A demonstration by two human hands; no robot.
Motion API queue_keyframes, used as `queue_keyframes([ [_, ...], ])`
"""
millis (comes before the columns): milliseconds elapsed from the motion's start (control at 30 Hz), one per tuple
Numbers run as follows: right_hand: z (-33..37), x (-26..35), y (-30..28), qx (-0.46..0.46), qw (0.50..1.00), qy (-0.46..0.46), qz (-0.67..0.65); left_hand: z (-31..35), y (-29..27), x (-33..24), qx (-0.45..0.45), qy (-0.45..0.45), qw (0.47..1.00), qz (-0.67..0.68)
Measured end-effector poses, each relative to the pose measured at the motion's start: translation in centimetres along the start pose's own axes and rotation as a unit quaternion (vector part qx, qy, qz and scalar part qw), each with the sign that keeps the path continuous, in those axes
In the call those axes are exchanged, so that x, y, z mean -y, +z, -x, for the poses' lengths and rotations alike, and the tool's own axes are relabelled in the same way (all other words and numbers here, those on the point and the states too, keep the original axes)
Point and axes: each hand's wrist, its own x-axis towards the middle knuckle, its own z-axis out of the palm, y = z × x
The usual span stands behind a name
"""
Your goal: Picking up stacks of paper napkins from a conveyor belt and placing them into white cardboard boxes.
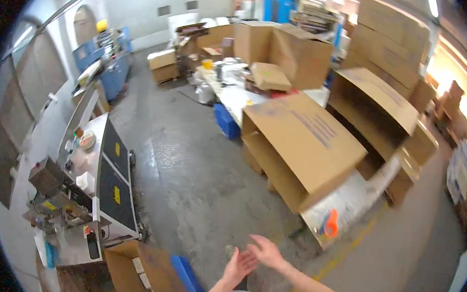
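Note:
Both my hands are held close together in front of my body, above the grey floor. My left hand (241,266) has its fingers stretched out, palm turned inward, with nothing seen in it. Just right of it, my right hand (267,253) reaches across with straight fingers, also holding nothing that shows. Whether the fingertips touch cannot be made out. Nearest to the left hand stands an open cardboard box (150,265) with small white boxes inside. Ahead on the right, a large brown carton (306,143) lies on its side on a table, beside an orange tape dispenser (331,223).
At left stands a machine bench (114,178) with dark panels. A blue crate (187,277) sits beside the open box. More cartons (377,99) crowd the right, and a blue bin (226,121) stands by the cluttered table. A yellow line (354,243) crosses the floor.

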Motion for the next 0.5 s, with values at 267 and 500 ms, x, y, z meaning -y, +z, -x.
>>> queue_keyframes([
  [267, -22.9, 5.3, 5.8, 0.193, 0.92, -0.299, 0.165, -13.2, -6.4, -24.4, 0.044, 0.085, 0.948, 0.303],
  [500, -46.3, -1.6, 5.5, 0.239, 0.969, -0.023, 0.054, -24.3, -13.8, -46.9, -0.09, 0.162, 0.979, 0.088],
])
